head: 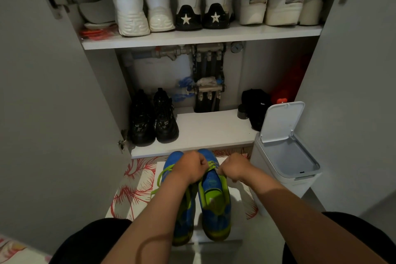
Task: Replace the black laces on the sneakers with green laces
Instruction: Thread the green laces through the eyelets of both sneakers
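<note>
Two blue sneakers with green trim stand side by side on a white sheet on the floor, heels toward me. The right sneaker [215,197] has a green lace [211,165] threaded across its front. My left hand [189,166] and my right hand [232,169] are both curled into fists over that lacing, each gripping an end of the green lace. The left sneaker [182,218] is partly hidden under my left forearm; a loose green lace [159,178] loops out on its left side. No black lace is visible.
An open shoe cabinet faces me. Black sneakers [153,118] and a black bag [255,106] sit on the lower shelf, several white shoes [186,0] on the upper shelf [201,36]. A white bin [285,156] with its lid up stands at right. A red-patterned mat [132,188] covers the floor.
</note>
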`<action>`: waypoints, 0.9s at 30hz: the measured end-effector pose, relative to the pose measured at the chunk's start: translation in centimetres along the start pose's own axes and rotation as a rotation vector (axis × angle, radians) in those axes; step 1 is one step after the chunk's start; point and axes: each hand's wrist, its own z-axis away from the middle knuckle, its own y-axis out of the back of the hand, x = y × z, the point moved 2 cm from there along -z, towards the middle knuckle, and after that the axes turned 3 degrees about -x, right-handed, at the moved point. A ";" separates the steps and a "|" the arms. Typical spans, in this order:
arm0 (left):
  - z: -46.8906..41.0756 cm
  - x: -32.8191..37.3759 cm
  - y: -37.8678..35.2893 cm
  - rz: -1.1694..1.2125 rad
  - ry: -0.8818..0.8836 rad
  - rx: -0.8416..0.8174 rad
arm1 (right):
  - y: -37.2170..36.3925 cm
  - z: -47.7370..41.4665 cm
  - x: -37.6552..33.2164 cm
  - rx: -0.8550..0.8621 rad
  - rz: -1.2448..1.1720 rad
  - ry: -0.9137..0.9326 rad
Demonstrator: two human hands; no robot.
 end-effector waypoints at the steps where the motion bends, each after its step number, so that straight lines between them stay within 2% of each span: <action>1: 0.0 0.0 -0.1 -0.013 0.000 -0.002 | 0.0 0.0 0.2 0.004 -0.052 -0.017; 6: -0.1 0.5 -0.8 -0.101 -0.033 -0.011 | -0.1 -0.1 0.9 -0.013 -0.207 -0.065; 13: -0.1 1.0 -1.7 -0.201 -0.033 -0.023 | -0.3 -0.2 1.0 -0.031 -0.243 -0.063; 27: 0.1 1.1 -2.6 -0.089 0.129 0.049 | -0.4 -0.5 0.8 -0.046 -0.228 -0.058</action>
